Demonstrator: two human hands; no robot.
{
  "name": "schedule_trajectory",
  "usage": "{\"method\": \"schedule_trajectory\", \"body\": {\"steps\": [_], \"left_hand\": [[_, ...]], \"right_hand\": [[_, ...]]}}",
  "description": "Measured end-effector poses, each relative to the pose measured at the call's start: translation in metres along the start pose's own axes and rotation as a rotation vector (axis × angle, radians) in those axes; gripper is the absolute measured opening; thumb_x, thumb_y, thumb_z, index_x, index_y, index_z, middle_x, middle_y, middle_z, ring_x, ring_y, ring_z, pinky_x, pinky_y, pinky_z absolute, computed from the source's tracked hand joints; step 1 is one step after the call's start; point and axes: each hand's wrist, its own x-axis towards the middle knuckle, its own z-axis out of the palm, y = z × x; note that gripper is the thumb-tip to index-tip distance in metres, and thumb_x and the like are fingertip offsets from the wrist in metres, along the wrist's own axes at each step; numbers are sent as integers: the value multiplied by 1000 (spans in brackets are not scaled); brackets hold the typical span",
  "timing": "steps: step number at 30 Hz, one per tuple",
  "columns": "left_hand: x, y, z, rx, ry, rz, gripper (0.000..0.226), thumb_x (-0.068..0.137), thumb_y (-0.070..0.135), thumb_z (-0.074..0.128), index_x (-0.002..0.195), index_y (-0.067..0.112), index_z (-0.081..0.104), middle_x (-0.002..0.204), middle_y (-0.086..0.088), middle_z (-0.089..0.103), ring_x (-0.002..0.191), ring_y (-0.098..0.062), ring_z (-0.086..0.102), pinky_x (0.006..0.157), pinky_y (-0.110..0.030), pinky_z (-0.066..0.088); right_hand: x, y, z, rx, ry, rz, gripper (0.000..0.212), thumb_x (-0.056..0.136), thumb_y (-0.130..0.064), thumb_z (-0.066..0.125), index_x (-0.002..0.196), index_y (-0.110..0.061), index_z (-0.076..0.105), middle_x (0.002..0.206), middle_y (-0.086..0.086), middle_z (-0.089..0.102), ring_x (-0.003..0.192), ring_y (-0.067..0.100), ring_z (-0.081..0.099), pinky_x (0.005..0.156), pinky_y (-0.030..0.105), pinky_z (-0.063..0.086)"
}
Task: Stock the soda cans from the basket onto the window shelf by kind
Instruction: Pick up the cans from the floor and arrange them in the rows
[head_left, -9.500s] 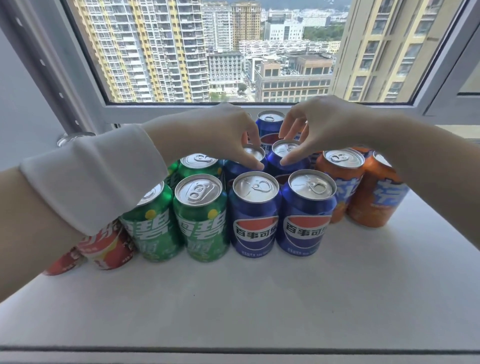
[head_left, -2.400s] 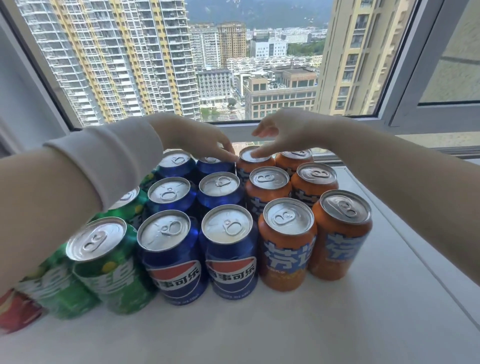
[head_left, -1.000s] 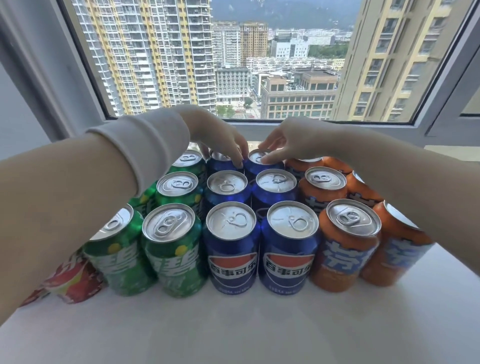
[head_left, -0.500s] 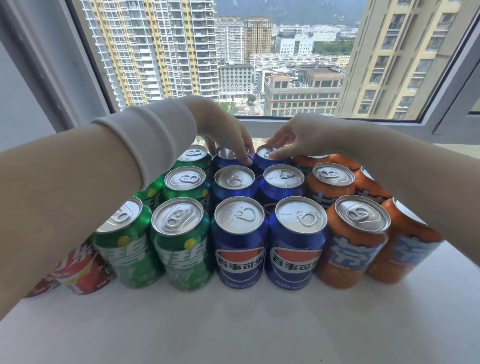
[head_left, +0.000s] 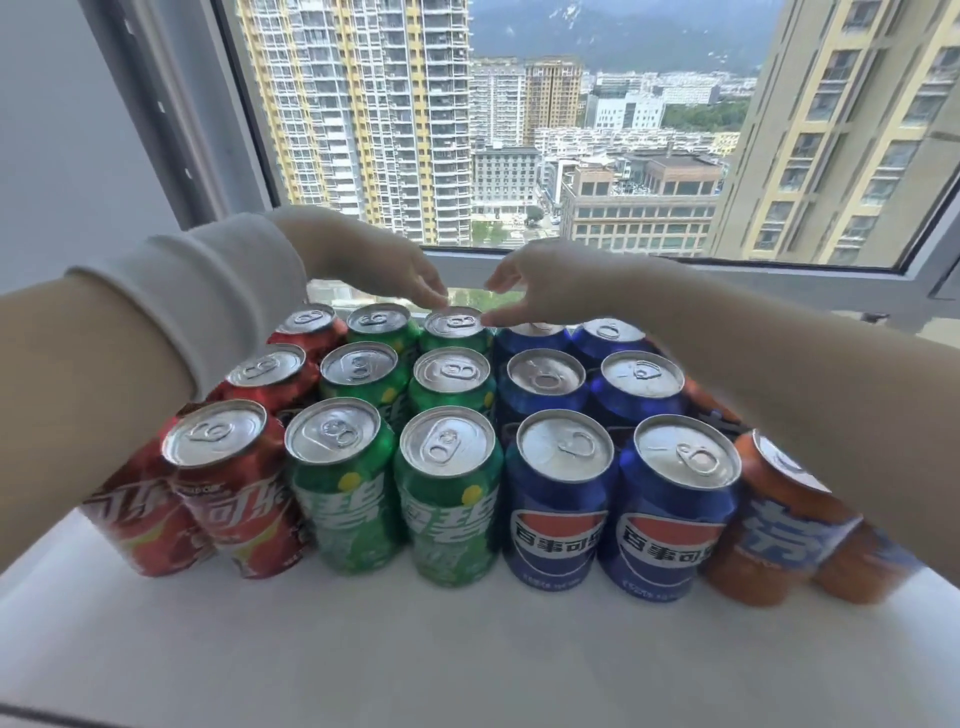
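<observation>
Soda cans stand upright in columns on the white window shelf (head_left: 467, 654), sorted by colour. From left to right come red cans (head_left: 234, 488), green cans (head_left: 447, 493), blue cans (head_left: 561, 499) and orange cans (head_left: 769, 525), which my right forearm partly hides. My left hand (head_left: 384, 265) and my right hand (head_left: 540, 286) hover over the back row, on either side of the rearmost green can (head_left: 454, 325). Fingertips of both hands rest at that can's rim, fingers spread. Neither hand grips it. No basket is in view.
The window pane (head_left: 519, 130) and its grey frame (head_left: 675, 275) rise right behind the back row. A grey wall (head_left: 62, 156) closes the left side. Bare shelf surface lies in front of the cans.
Both hands shifted left from the back blue cans to the rearmost green can. The view also swung left, bringing the red column into sight and pushing the orange cans toward the right edge.
</observation>
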Motion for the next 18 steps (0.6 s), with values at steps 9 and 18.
{"method": "schedule_trajectory", "body": {"steps": [9, 18], "left_hand": [[-10, -34, 14, -40, 30, 16, 40, 97, 40, 38, 134, 26, 46, 137, -1, 48, 121, -18, 46, 103, -34, 34], [-40, -39, 17, -228, 299, 83, 53, 95, 45, 31, 136, 12, 41, 137, -7, 47, 115, -18, 46, 95, -29, 35]], "right_hand": [[25, -26, 13, 87, -62, -46, 46, 92, -42, 48, 129, -16, 54, 131, -1, 56, 105, 13, 53, 85, 17, 32], [-30, 0, -7, 246, 108, 16, 53, 91, -46, 40, 138, -21, 41, 146, 0, 40, 129, 16, 39, 97, 25, 26]]}}
